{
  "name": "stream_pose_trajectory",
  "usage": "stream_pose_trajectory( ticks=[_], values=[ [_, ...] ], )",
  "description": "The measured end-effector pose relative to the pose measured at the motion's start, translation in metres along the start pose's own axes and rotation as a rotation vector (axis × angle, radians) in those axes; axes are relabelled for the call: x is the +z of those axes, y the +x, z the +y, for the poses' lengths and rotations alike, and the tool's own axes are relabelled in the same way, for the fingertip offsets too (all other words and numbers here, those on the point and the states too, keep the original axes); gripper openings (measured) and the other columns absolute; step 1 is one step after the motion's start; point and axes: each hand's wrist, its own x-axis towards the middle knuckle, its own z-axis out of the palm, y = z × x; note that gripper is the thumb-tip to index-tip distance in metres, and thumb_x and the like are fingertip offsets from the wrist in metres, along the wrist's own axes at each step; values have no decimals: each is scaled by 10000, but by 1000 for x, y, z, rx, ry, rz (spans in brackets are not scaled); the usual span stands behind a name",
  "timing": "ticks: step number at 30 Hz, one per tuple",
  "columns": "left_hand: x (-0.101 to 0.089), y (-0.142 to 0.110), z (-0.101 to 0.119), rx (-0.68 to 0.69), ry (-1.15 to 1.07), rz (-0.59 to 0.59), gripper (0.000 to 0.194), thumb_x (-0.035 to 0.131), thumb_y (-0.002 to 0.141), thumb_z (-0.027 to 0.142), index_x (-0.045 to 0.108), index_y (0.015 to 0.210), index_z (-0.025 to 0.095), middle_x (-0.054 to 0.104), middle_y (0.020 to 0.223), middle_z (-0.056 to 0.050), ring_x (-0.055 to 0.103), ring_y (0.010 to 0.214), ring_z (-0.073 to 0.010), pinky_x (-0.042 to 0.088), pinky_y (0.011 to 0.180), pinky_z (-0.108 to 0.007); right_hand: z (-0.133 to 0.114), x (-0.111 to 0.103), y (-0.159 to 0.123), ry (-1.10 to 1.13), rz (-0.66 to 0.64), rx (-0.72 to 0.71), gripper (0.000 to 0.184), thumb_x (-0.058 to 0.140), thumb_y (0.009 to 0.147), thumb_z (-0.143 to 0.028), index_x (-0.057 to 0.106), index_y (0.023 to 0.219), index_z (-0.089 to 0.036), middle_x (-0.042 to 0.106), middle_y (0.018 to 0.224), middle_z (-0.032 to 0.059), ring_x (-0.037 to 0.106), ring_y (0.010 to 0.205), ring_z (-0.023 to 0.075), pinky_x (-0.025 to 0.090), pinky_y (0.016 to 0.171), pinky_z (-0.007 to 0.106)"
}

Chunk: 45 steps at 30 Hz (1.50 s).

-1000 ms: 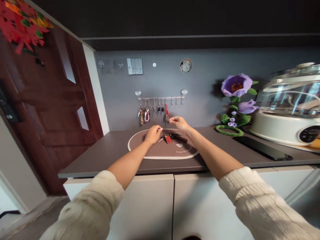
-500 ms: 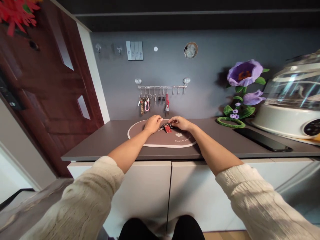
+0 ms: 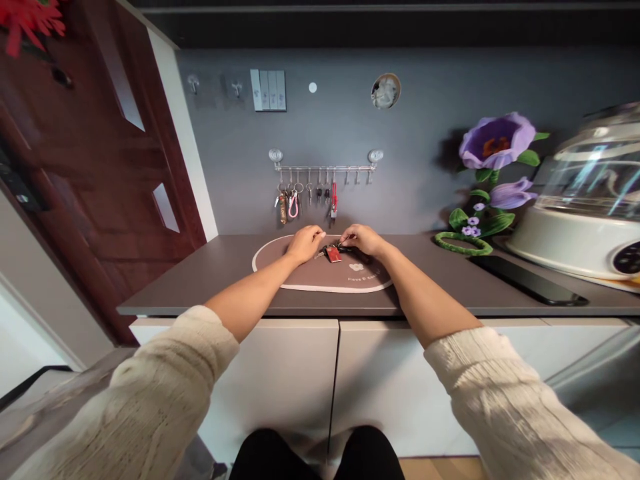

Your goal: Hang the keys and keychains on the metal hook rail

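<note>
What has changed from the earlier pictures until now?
The right hand moved down from the red-strapped item to the keys on the mat; whether it grips them is unclear. The left hand stays beside the keys; the item still hangs on the rack.

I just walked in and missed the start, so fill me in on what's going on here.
Someone in cream knit sleeves has both hands over a brown mat on the counter. The right hand is at the red-tagged keys lying on it; whether it grasps anything is too small to tell. The left hand is close by on their other side. Behind, more keys hang from a clear hook rack on the wall.
</note>
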Motion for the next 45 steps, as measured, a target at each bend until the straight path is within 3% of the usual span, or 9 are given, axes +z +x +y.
stream_pose_trajectory(
  ticks=[19, 34, 39, 45],
  values=[
    [-1, -1, 9, 56, -56, 45, 155, 458, 820, 224, 603, 822, 168, 617, 805, -37, 538, 756, -145, 405, 708, -264, -2, -3, -1, 148, 26, -3, 135, 544, 686, -275, 599, 709, -154, 603, 670, 3, 514, 640, 113, 382, 638, 237],
    [-3, 0, 13, 63, -72, 60, 151, 460, 809, 214, 606, 815, 174, 597, 776, -29, 523, 730, -140, 402, 691, -257, -26, -8, -10, 445, 22, 148, 167, 552, 663, -284, 549, 752, -143, 503, 600, -27, 417, 535, 73, 343, 542, 205],
    [-3, 2, 14, 60, -80, 73, 153, 460, 812, 225, 604, 814, 175, 588, 770, -25, 520, 716, -136, 400, 686, -254, -27, -10, -8, 459, 40, 118, 204, 551, 694, -345, 535, 741, -147, 500, 604, -24, 413, 542, 76, 348, 549, 210],
    [-6, 1, 18, 84, -87, 83, 162, 447, 819, 218, 604, 809, 178, 584, 757, -23, 522, 727, -141, 398, 686, -256, -28, -13, -6, 451, 131, 28, 241, 578, 683, -388, 562, 727, -152, 572, 706, 10, 489, 662, 110, 399, 667, 246]
  ],
)
